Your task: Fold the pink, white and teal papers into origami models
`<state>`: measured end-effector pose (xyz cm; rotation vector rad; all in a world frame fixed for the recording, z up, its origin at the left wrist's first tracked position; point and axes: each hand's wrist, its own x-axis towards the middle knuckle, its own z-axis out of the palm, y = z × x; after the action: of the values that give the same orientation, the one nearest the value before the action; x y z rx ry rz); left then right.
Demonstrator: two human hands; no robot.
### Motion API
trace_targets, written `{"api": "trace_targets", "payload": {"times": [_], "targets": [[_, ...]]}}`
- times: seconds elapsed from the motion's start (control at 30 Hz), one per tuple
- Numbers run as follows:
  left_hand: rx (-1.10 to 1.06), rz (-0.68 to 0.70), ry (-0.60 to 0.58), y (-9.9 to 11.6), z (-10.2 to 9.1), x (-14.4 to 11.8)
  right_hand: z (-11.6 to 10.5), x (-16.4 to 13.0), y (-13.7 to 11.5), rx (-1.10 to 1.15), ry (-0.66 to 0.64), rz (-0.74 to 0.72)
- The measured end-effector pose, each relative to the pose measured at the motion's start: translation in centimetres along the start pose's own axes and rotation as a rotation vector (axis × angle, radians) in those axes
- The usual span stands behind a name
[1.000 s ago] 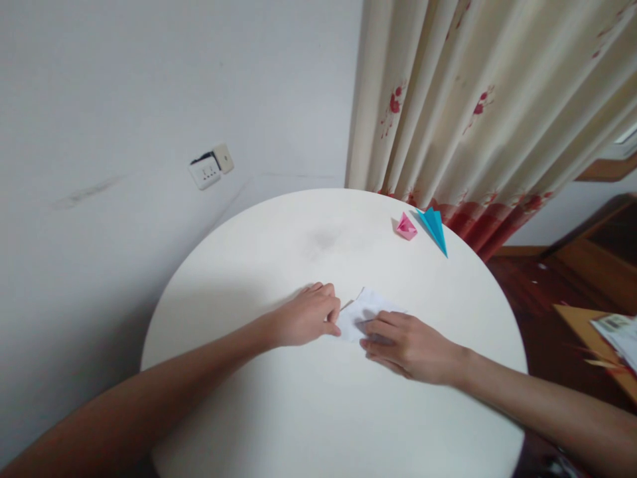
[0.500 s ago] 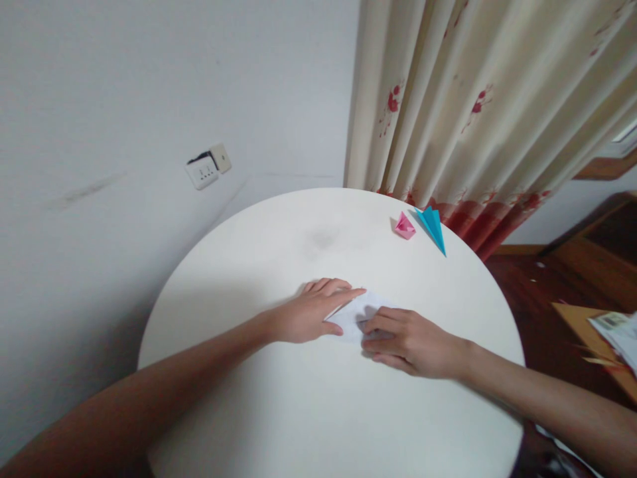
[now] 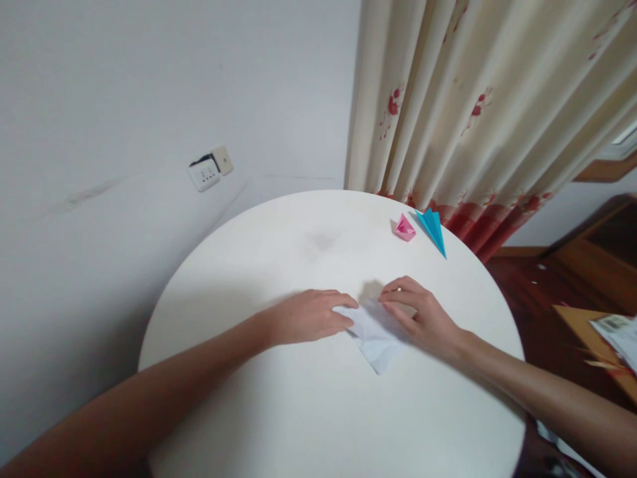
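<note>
A round white surface [image 3: 279, 411] fills most of the view, set against a pale wall with a floral curtain [image 3: 478, 99] hanging behind its far right edge. Two bare forearms reach in from the bottom corners and meet near the middle of the surface, over a sheet of white paper [image 3: 377, 338] already partly folded, one corner pointing toward the viewer.

The left hand [image 3: 311, 317] lies flat, fingers together, pressing the paper's left edge down. The right hand [image 3: 423, 315] is curled over the far right part of the sheet, its fingertips pinching up a flap. This looks like a fold being formed in an origami piece; the next move likely calls for lining the lifted flap up with an edge and pressing a crease while the left hand holds the sheet in place.

Well apart, near the far rim, sit a small pink folded paper figure [image 3: 405, 228] and, just beside it, a blue folded paper figure [image 3: 433, 228].

White paper on white surface hides the existing creases, and the right hand covers the flap's shape.
</note>
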<state>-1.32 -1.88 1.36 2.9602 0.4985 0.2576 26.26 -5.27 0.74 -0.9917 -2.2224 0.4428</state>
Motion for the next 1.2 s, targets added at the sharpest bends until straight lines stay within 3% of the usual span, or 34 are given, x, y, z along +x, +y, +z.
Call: {"api": "trace_targets", "payload": {"times": [0.17, 0.33, 1.0, 1.2], "targets": [[-0.049, -0.015, 0.151, -0.1, 0.2, 0.6, 1.6, 0.0, -2.0, -0.212, -0.011, -0.254], [0.017, 0.01, 0.216, 0.3, -0.2, 0.7, 2.6, 0.2, -2.5, -0.332, 0.023, -0.355], [-0.209, -0.154, 0.367, 0.6, -1.0, 1.2, 2.5, 0.7, -2.0, -0.138, 0.089, -0.249], [-0.277, -0.161, 0.333, 0.7, -1.0, 1.3, 2.3, 1.0, -2.1, -0.018, 0.097, -0.188]]}}
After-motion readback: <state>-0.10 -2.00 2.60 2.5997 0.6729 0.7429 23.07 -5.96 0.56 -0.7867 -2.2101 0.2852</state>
